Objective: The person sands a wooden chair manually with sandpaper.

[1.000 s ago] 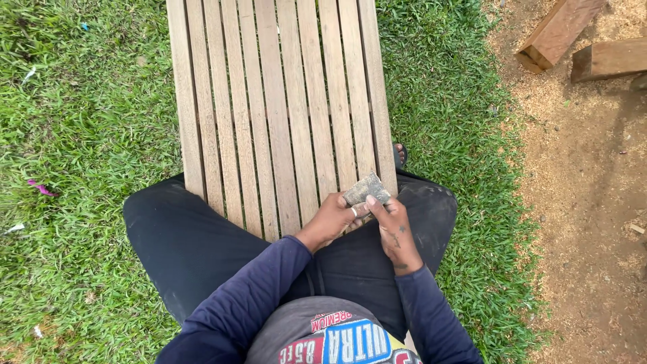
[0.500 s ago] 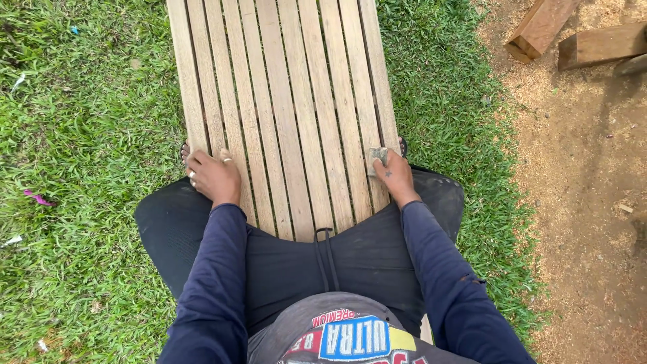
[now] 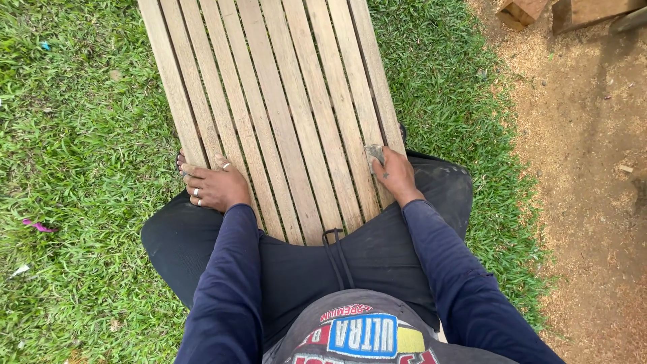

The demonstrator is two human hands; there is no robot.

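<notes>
Both hands hold nearly the same spots as half a second ago. Left hand [image 3: 214, 185] lies flat and open, gripping the slats' [image 3: 283, 101] left edge; right hand [image 3: 396, 174] presses sandpaper [image 3: 374, 154] on the right slat. By my judgement, most slats remain unsanded.

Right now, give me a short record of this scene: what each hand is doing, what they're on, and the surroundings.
left hand: flat on the left edge of the slatted wooden panel, fingers curled over the side
right hand: pressing a small grey pad onto a slat near the right edge
panel: long pale slats lying on grass
right side: bare dirt with wood blocks
</notes>
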